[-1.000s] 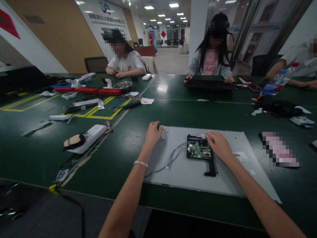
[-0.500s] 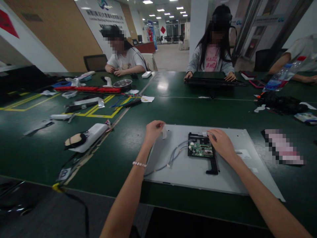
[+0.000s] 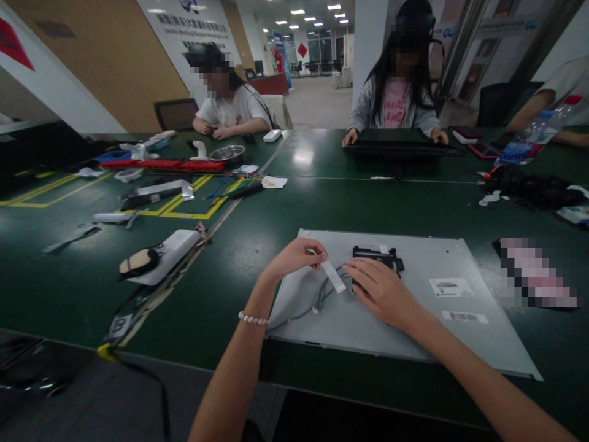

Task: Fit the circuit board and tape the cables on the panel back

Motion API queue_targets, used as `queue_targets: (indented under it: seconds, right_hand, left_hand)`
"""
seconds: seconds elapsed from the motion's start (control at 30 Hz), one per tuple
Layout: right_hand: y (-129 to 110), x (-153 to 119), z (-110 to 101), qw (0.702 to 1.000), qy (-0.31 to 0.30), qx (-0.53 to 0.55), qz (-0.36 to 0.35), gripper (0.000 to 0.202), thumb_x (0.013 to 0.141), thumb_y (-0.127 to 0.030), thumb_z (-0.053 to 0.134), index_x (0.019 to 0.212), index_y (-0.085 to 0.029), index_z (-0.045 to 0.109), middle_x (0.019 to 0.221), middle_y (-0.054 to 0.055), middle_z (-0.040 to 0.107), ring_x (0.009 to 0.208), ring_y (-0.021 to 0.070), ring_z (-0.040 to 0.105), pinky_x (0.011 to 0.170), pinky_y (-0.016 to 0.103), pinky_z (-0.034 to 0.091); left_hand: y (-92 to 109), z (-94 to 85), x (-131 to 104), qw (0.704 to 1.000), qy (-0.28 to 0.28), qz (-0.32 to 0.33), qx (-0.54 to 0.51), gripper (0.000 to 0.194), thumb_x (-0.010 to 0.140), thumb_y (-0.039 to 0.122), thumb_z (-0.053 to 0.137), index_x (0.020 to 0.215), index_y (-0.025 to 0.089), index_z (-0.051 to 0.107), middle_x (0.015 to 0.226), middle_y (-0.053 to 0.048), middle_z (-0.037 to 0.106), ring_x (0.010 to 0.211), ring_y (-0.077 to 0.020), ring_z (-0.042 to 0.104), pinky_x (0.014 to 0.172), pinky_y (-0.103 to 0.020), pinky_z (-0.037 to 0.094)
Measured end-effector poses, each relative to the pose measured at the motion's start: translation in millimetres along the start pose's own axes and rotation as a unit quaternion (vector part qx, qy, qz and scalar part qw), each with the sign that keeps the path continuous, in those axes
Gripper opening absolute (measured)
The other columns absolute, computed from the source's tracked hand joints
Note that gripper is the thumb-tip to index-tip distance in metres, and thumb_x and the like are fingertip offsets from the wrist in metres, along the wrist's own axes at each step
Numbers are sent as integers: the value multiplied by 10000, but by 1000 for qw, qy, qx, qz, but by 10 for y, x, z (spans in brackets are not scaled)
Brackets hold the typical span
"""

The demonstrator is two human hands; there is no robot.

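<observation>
Currently, in the head view, the left grip [image 3: 297, 258] is pinched closed on one end of a white strip [image 3: 334, 276], held above a pale panel [image 3: 335, 331] beside the worktop's [image 3: 230, 288] near edge. The right grip [image 3: 386, 291], fingers loosely bent, partly covers a black bracket [image 3: 392, 260] on the panel; whether it holds anything, I cannot tell.

- Reaches with both bare forearms across the near edge of the table [image 3: 276, 205], slanting them toward each other.
- Bends the left wrist [image 3: 263, 287] inward, with the left hand [image 3: 298, 256] turned right, fingers curled and meeting the thumb in a pinch.
- Holds the right hand [image 3: 384, 293] palm down, back showing, fingers extended leftward, wrist nearly straight.
- Leaves a small gap between both hands.
</observation>
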State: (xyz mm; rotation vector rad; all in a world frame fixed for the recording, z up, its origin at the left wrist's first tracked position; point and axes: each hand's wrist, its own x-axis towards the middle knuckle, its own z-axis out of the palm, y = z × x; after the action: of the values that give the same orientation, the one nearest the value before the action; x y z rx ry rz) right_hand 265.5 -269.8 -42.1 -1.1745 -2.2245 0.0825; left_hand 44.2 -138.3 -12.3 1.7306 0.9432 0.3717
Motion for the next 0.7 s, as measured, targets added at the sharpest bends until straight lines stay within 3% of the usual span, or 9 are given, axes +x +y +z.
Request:
queue_targets:
  seconds: [0.2,0.37,0.6,0.7]
  right_hand:
    - [-163,-32,149,991,-92,-30,-89,346,939,-194,480,1261,-148,597,1324,117,613,1303,254,481,1106,467,378]
    - [-138,-61,247,989,-100,-49,-94,328,942,-170,470,1228,-109,618,1271,124,652,1212,226,572,1100,413,391]
    - [-147,-63,277,990,-72,-56,-107,280,935,-145,482,1144,-114,665,1195,118,695,1121,205,629,1095,388,394]
    - [-161,-59,274,990,-66,-62,-111,260,925,-134,495,1115,-112,670,1155,119,709,1094,207,637,1101,389,385]
  left_hand:
    - [-121,78,44,999,-32,-20,17,159,719,304,659,790,163,683,594,3,645,552,-127,620,561,-227,484]
    - [-114,150,55,995,-19,-45,91,127,671,252,618,754,164,659,583,9,618,510,-128,584,510,-227,434]
    - [-145,166,87,959,39,76,271,232,625,180,587,852,186,634,834,-21,629,672,-133,528,631,-244,411]
    - [-103,202,79,943,6,114,312,229,628,121,507,823,189,606,760,-9,578,671,-139,496,627,-246,372]
